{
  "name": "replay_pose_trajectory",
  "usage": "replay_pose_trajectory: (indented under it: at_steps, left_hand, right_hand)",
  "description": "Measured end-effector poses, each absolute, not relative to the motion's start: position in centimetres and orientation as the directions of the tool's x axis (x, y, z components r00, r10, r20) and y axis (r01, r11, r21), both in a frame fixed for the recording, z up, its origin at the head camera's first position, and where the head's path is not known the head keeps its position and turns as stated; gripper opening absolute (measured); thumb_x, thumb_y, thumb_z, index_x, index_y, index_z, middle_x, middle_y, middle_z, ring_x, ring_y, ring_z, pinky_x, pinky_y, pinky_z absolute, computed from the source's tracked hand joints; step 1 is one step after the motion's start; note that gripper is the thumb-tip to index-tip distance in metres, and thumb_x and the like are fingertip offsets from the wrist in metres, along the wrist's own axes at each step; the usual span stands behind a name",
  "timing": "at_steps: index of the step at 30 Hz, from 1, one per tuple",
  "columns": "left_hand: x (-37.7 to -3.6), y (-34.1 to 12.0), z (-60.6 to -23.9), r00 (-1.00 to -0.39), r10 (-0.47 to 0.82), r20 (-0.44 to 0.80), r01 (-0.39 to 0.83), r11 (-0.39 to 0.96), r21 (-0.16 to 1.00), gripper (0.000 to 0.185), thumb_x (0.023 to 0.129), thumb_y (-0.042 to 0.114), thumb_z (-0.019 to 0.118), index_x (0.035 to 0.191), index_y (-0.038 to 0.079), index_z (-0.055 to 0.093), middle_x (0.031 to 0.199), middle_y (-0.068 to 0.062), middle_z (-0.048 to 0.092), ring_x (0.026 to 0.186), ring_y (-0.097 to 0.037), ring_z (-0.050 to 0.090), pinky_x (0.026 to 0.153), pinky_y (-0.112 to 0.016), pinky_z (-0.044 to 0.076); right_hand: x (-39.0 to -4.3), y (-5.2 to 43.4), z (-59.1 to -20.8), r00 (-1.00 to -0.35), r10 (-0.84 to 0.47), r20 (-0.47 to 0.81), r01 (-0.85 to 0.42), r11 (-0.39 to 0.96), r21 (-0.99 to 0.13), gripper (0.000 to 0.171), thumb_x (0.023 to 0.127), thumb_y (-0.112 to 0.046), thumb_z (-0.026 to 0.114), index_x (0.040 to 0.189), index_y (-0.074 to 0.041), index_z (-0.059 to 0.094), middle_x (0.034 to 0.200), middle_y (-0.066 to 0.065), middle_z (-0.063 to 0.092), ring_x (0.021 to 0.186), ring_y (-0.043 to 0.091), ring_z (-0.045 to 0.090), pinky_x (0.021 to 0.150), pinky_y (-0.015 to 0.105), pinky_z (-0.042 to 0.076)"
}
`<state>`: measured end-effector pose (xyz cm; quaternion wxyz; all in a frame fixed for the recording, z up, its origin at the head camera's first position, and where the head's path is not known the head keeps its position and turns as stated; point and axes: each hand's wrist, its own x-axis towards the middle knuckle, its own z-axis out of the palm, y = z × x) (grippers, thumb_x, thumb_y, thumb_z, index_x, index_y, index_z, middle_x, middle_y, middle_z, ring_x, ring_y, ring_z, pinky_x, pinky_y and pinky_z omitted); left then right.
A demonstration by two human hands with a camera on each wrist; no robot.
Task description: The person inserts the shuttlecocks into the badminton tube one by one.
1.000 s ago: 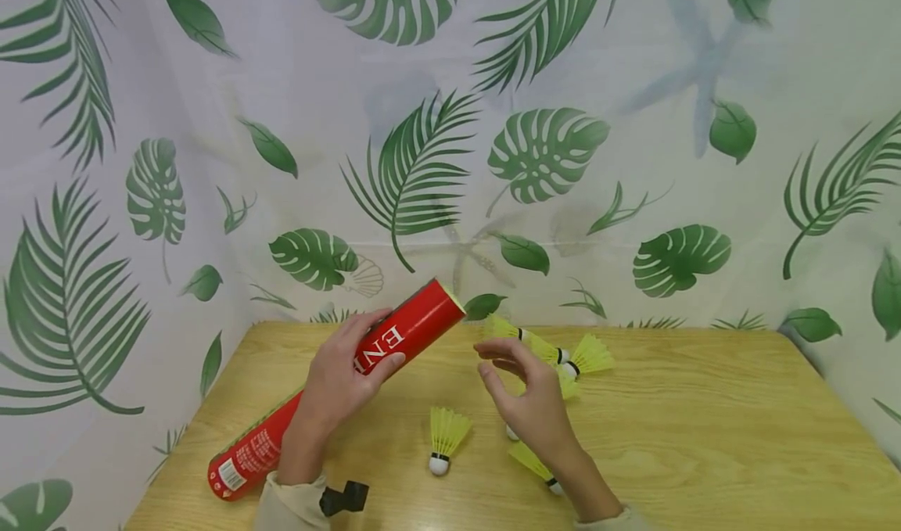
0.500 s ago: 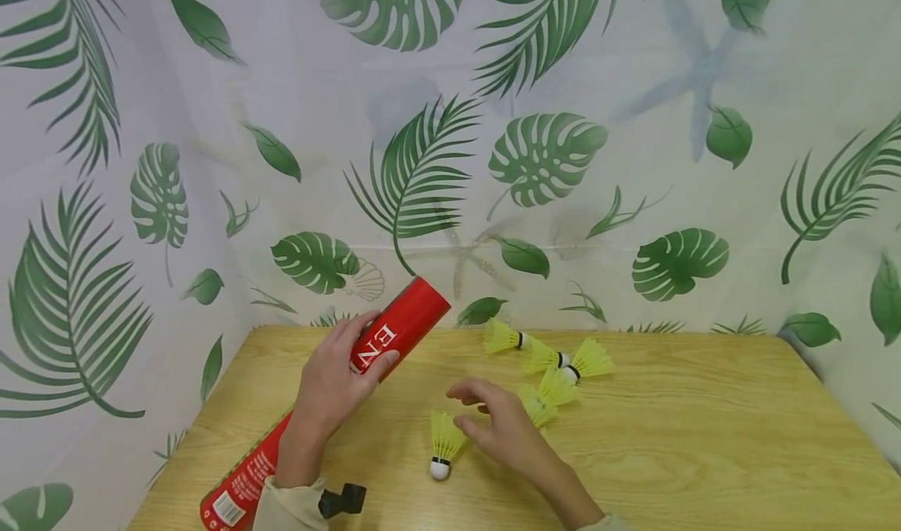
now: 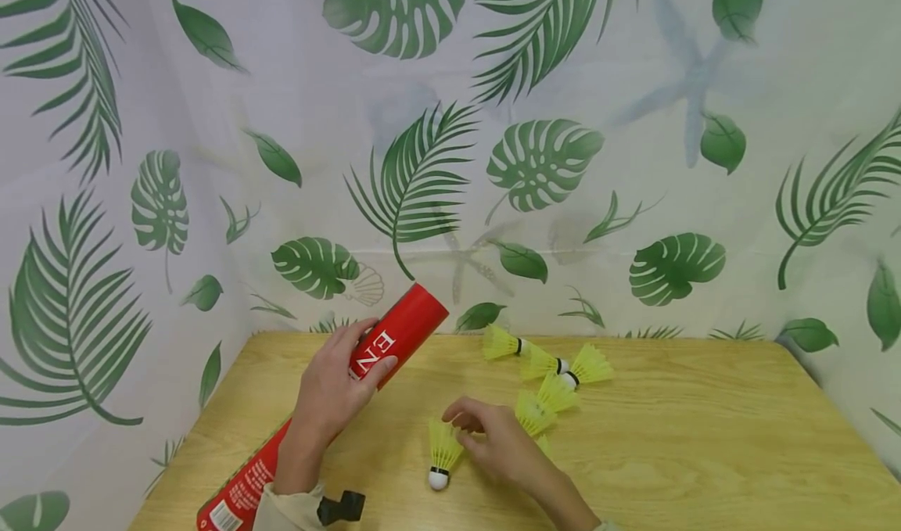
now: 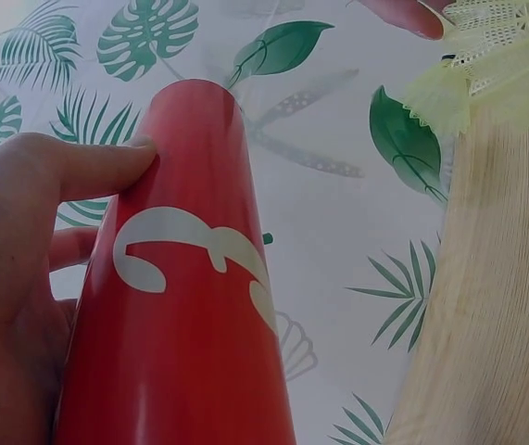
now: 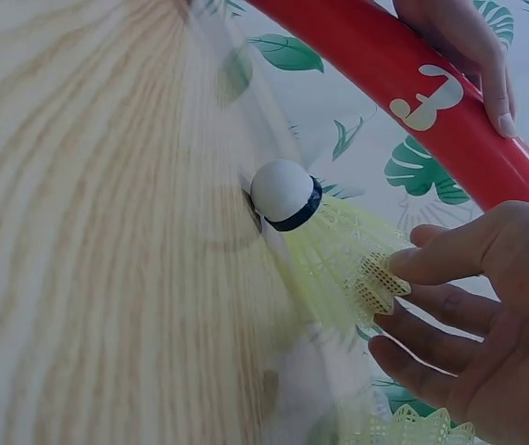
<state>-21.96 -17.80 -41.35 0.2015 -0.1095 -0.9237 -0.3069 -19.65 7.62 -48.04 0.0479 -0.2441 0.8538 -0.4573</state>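
My left hand point(image 3: 331, 394) grips a long red shuttlecock tube point(image 3: 404, 328) near its upper end, thumb on the white lettering; the tube slants up and away from the table's near left. The left wrist view shows the tube point(image 4: 181, 324) close up with my thumb point(image 4: 88, 167) on it. My right hand point(image 3: 461, 425) reaches over a yellow shuttlecock point(image 3: 442, 453) that lies with its white cork towards me. In the right wrist view my thumb point(image 5: 431, 264) touches the rim of the shuttlecock's point(image 5: 333, 246) skirt, and the fingers are spread loosely below it.
Several more yellow shuttlecocks point(image 3: 556, 371) lie in a cluster behind and right of my right hand. The wooden table point(image 3: 704, 437) is backed on the left and far sides by a leaf-print curtain point(image 3: 633, 163). A black strap clip point(image 3: 342, 506) sits on my left wrist.
My right hand has dropped from near the tube's mouth down and left to the lone shuttlecock. The tube has stayed in my left hand, shifting only slightly.
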Motion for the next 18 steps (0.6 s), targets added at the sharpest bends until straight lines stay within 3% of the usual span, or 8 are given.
replay_pose_trajectory:
  at_steps: [11, 18]
  left_hand:
    - [-21.9, -17.7, -41.5, -0.892, 0.087, 0.444, 0.336, 0.784, 0.522, 0.062, 0.088, 0.036, 0.08, 0.142, 0.018, 0.056, 0.13, -0.009, 0.063, 0.106, -0.027, 0.062, 0.083, -0.049, 0.056]
    - [-21.9, -17.6, -41.4, -0.892, 0.086, 0.443, 0.336, 0.783, 0.525, 0.06, 0.088, 0.036, 0.08, 0.141, 0.018, 0.057, 0.127, -0.009, 0.063, 0.103, -0.026, 0.062, 0.081, -0.048, 0.056]
  right_hand:
    - [-19.4, 7.5, -47.9, -0.87, -0.463, 0.169, -0.399, 0.46, -0.793, 0.021, 0.092, 0.005, 0.067, 0.102, -0.013, 0.07, 0.096, -0.002, 0.073, 0.089, 0.01, 0.067, 0.079, 0.028, 0.056]
    - [-19.5, 8.4, -46.8, -0.866, -0.453, 0.213, -0.417, 0.417, -0.808, 0.019, 0.093, 0.007, 0.066, 0.098, -0.008, 0.075, 0.096, 0.0, 0.073, 0.091, 0.017, 0.07, 0.08, 0.03, 0.058]
